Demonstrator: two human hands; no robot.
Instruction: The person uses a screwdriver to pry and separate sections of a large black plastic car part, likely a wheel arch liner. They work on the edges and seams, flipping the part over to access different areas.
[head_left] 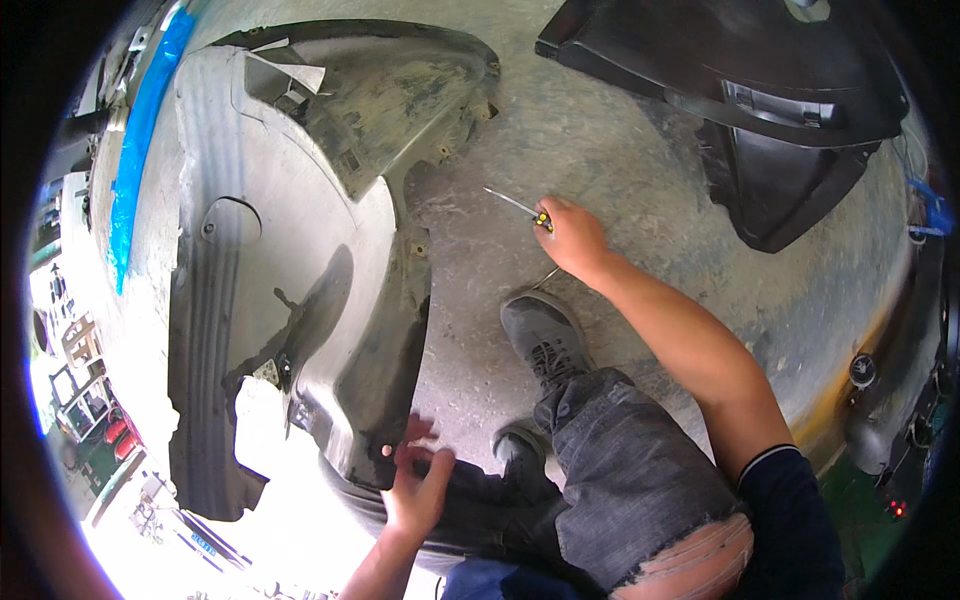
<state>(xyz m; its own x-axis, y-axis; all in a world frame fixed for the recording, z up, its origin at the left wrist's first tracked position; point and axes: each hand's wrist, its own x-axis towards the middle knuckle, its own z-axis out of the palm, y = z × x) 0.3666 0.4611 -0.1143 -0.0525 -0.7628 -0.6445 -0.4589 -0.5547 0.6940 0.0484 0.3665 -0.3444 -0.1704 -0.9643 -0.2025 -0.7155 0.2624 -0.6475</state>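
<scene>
My right hand (pixel 572 240) is closed around the yellow-and-black handle of a screwdriver (pixel 514 202). Its thin metal shaft points to the upper left, above the floor. To the left stands a large, dusty moulded plastic panel (pixel 300 190), grey and black, which looks like a vehicle part. My left hand (pixel 417 490) is beside this panel's lower right end, its fingers apart and slightly blurred. Nothing shows in that hand; whether its fingertips touch the panel, I cannot tell. A small pale round spot (pixel 387 451) shows on the panel near those fingers.
Another black moulded panel (pixel 770 110) lies at the upper right. A long blue wrapped strip (pixel 145 150) runs along the far left. My grey shoe (pixel 545 330) rests on the worn concrete floor (pixel 630 180), with a thin rod beside it. Mixed workshop items line both sides.
</scene>
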